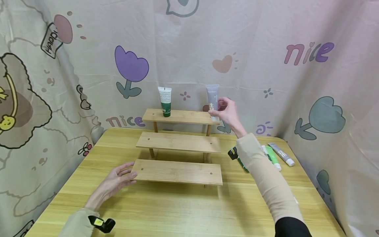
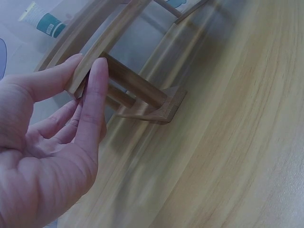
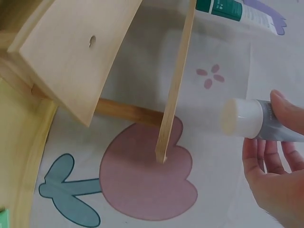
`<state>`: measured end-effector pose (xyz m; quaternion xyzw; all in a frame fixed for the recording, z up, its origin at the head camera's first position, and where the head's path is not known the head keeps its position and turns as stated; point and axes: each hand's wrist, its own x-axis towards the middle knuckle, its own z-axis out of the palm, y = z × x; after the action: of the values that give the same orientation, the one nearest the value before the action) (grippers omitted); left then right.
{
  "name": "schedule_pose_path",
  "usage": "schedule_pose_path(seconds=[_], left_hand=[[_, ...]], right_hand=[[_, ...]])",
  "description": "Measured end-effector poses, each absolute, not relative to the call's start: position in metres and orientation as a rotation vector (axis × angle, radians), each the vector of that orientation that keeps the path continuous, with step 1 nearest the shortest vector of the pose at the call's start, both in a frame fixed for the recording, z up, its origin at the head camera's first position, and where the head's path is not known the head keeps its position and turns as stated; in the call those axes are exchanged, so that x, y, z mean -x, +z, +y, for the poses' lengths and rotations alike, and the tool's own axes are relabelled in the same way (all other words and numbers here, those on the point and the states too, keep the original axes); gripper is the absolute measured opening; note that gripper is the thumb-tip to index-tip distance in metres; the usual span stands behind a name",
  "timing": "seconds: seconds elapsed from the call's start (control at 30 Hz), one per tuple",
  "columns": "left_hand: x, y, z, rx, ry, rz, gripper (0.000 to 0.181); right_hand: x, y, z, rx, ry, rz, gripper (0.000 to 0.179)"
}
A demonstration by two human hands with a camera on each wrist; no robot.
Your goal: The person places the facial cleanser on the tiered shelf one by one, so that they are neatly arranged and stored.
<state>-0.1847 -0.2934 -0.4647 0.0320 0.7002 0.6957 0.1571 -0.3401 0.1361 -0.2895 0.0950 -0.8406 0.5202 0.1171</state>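
A three-tier wooden stand (image 1: 177, 143) is set on the table. My left hand (image 1: 116, 179) pinches the left end of its lowest board (image 2: 92, 59) between thumb and fingers. Up at the right end of the top board (image 1: 185, 116), my right hand (image 1: 228, 113) grips a greyish-lavender tube (image 1: 212, 93), cap downward. Its white cap (image 3: 242, 118) appears apart from the board's edge in the right wrist view. On the top board's left part, a white-and-green tube (image 1: 164, 100) stands upright on its dark green cap.
To the right on the table lie a grey tube (image 1: 281, 154) and a bright green tube (image 1: 273, 158), with other items partly hidden by my right forearm. A patterned curtain (image 1: 183, 59) hangs behind and at both sides of the table (image 1: 177, 210).
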Motion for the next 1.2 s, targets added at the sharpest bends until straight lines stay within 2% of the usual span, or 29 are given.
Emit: schedule_pose_path(seconds=[1.2], left_hand=[[0.186,-0.468,-0.295,-0.101,1.994,1.998,0.080]], right_hand=[[0.369,-0.303,0.065,-0.281,1.663,-2.257,0.050]])
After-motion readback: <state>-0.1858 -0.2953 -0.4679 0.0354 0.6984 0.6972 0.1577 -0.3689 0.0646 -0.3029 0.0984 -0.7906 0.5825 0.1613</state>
